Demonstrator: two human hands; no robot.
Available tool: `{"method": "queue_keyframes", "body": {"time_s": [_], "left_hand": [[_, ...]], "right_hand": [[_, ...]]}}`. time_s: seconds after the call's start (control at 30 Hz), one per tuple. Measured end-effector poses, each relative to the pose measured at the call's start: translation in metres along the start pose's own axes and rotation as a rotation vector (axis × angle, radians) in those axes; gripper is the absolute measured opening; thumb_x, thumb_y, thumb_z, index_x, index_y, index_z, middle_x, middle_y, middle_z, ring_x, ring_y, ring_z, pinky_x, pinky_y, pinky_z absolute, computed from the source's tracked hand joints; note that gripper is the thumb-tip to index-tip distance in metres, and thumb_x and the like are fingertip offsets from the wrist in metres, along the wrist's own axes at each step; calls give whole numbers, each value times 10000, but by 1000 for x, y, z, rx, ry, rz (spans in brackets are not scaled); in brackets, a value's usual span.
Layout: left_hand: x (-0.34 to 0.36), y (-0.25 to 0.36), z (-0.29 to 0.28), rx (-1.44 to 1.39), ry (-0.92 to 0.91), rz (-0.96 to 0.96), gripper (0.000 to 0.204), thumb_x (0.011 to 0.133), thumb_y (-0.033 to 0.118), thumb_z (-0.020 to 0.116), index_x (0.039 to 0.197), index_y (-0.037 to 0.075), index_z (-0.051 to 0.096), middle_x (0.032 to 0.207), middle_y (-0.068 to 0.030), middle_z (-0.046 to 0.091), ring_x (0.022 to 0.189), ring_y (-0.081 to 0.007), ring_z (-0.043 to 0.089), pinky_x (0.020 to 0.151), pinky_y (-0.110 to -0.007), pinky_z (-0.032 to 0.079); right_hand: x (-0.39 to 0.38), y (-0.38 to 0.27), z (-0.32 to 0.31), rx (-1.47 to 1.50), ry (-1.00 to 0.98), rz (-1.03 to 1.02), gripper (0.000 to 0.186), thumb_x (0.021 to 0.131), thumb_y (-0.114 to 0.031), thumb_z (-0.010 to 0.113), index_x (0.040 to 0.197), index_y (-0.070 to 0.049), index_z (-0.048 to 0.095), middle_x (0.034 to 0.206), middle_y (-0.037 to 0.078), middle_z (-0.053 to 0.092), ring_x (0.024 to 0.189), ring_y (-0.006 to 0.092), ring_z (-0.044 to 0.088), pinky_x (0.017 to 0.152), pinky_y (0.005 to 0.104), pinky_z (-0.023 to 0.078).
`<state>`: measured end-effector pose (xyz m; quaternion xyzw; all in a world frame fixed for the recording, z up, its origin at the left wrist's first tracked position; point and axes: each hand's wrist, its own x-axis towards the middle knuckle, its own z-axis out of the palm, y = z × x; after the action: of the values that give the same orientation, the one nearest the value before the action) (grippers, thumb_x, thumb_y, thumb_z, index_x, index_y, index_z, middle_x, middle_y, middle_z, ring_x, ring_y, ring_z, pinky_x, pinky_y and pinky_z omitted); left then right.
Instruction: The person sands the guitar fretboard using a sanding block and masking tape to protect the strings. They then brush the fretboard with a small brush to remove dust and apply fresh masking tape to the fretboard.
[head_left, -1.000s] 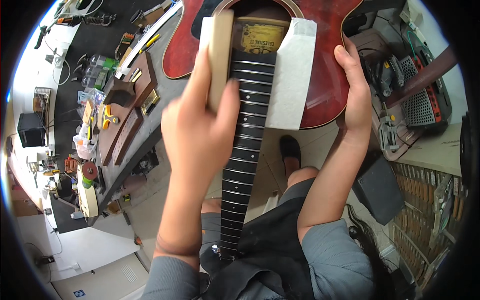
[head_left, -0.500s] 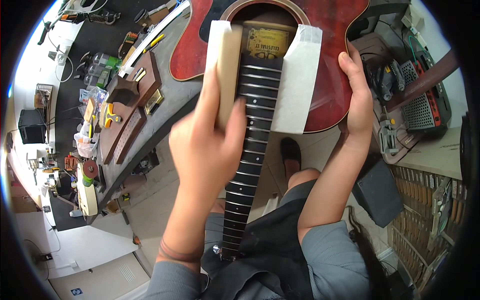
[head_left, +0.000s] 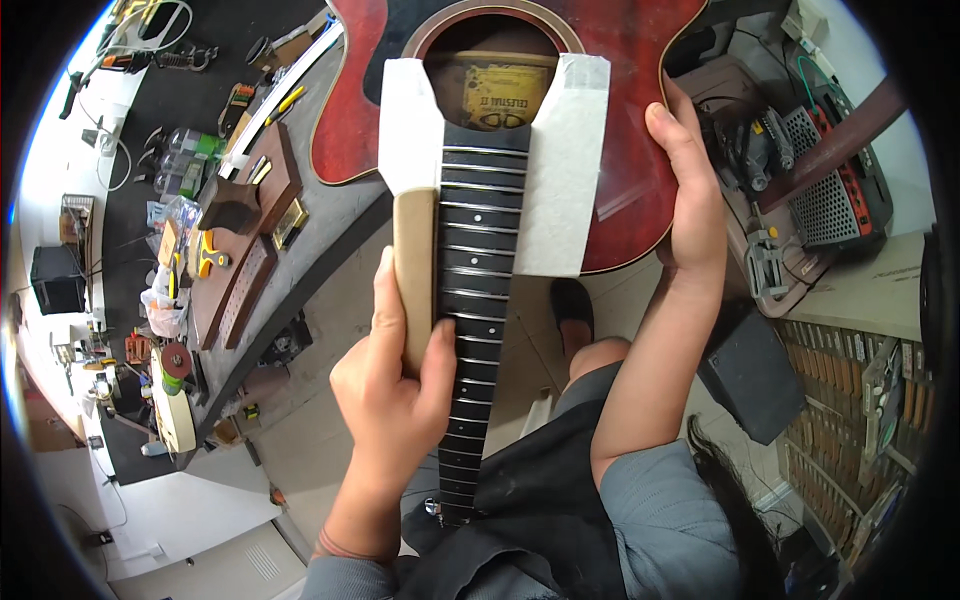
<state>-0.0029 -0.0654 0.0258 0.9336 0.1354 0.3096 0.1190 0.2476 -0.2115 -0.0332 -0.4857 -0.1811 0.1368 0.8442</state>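
A red acoustic guitar (head_left: 625, 215) lies across my lap, its body away from me and its dark fretboard (head_left: 470, 320) running back toward me. White masking paper (head_left: 560, 180) covers the top on both sides of the fretboard's end, below the soundhole. My left hand (head_left: 390, 380) grips a long, tan wooden block (head_left: 414, 270) with rounded ends, laid lengthwise along the fretboard's left edge; its underside is hidden. With the thumb on top and the fingers mostly hidden behind, my right hand (head_left: 690, 190) holds the right edge of the guitar body.
A dark workbench (head_left: 330, 235) on the left carries wooden pieces, yellow-handled tools, plastic bottles (head_left: 190, 160) and a rotary tool. At the right stand a grey case (head_left: 740, 230), an amplifier-like box with a perforated front (head_left: 825, 180), and a rack of several files (head_left: 850, 390).
My left hand has slid the wooden block toward me along the fretboard's left edge, uncovering the left masking paper. The guitar appears shifted slightly left in view; my right hand keeps its hold.
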Motion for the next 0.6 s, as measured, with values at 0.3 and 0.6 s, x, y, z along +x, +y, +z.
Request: {"method": "queue_keyframes", "body": {"time_s": [0.3, 0.6], "left_hand": [[37, 13, 4, 17, -55, -129, 732, 982, 152, 815, 1658, -6, 581, 745, -182, 724, 578, -328, 715, 586, -402, 538], [85, 20, 16, 78, -50, -151, 745, 978, 141, 816, 1672, 20, 575, 755, -206, 739, 608, -373, 739, 616, -422, 565]], "right_hand": [[2, -3, -5, 68, -7, 26, 620, 1153, -306, 592, 1688, -4, 509, 1572, 125, 658, 1411, 215, 652, 1203, 366, 493], [0, -3, -2, 80, -2, 32, 611, 1159, -315, 580, 1683, -9, 507, 1538, 142, 680, 1373, 223, 689, 1157, 368, 544]]}}
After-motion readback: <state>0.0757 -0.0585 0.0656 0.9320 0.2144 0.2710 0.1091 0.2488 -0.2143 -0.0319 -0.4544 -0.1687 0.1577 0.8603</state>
